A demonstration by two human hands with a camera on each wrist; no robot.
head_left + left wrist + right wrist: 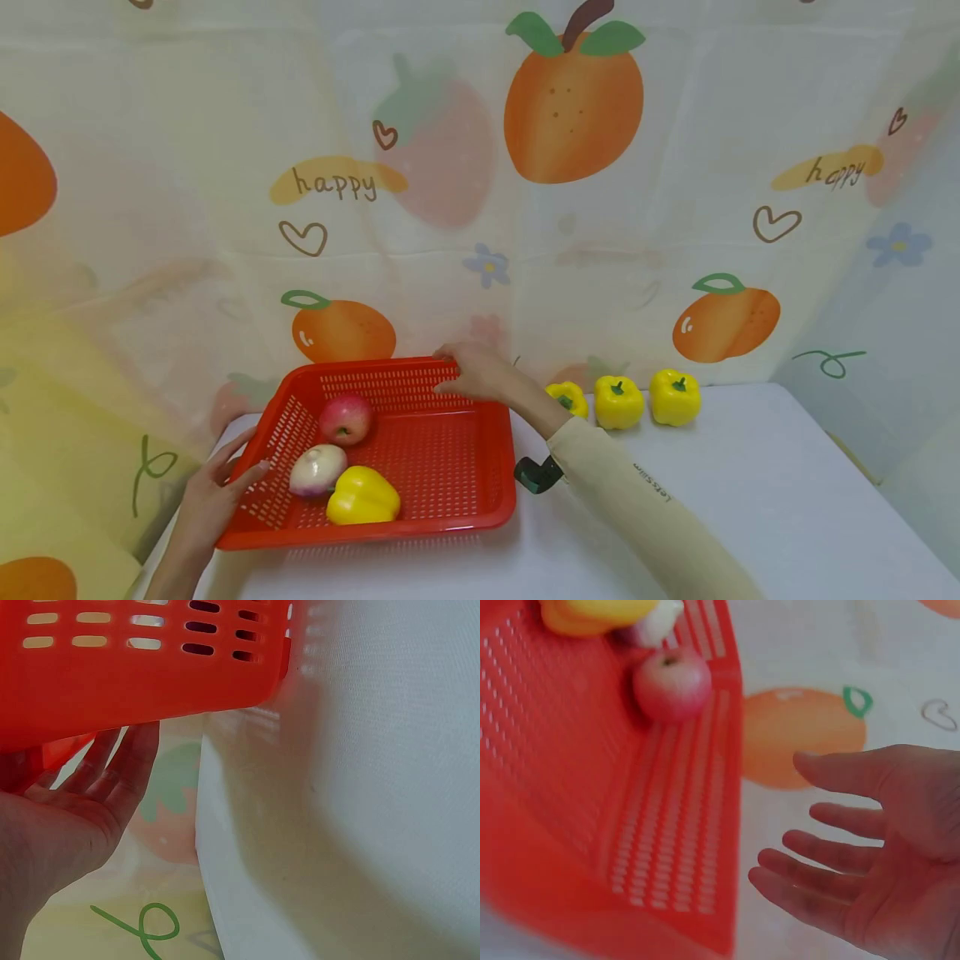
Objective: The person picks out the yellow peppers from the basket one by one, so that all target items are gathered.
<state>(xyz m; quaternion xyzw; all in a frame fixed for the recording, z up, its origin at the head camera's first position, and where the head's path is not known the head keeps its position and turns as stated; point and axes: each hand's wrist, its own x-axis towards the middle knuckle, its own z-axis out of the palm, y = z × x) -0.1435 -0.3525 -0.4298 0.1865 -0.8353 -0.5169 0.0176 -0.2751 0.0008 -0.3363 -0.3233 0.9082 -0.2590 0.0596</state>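
A red plastic basket [442, 450] holds an apple [346, 419], a white-and-purple onion-like vegetable [318, 469] and a yellow bell pepper [363, 496], grouped toward its left side. My left hand [210, 493] grips the basket's left rim, thumb over the edge; in the left wrist view its other fingers [132, 769] reach along the outside and are partly hidden by the basket. My right hand [478, 372] hovers by the far rim near the back right corner. The right wrist view shows that hand [885, 840] with fingers spread, apart from the rim and holding nothing.
Three yellow bell peppers [618, 403] stand in a row on the white table [720, 500], right of the basket; the right forearm partly covers the nearest. A fruit-printed cloth [570, 250] hangs behind. A dark band-like object [537, 475] shows beneath the right wrist.
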